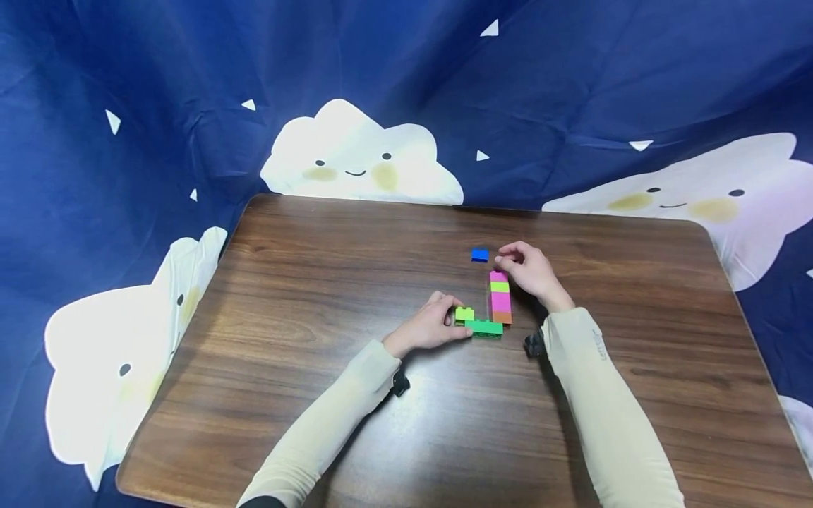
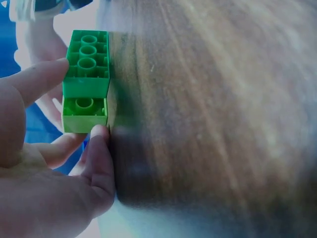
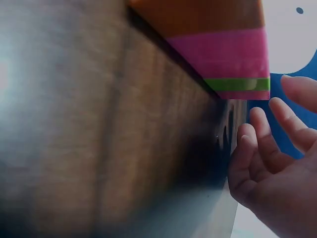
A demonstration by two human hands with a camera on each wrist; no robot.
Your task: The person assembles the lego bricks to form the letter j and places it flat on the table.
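My left hand holds a joined pair of toy building bricks, with the thumb against the longer green brick and fingers around the short lime brick. In the left wrist view the hollow undersides of the green brick and lime brick show. A lying row of pink, lime and orange bricks extends away from the green brick's right end; whether they are locked together I cannot tell. My right hand hovers at the row's far end, its fingers loosely bent and holding nothing. A blue brick lies just left of its fingertips.
A brown wood-grain table carries all the bricks. Behind it hangs a blue curtain with white clouds. Dark wrist devices sit under both forearms.
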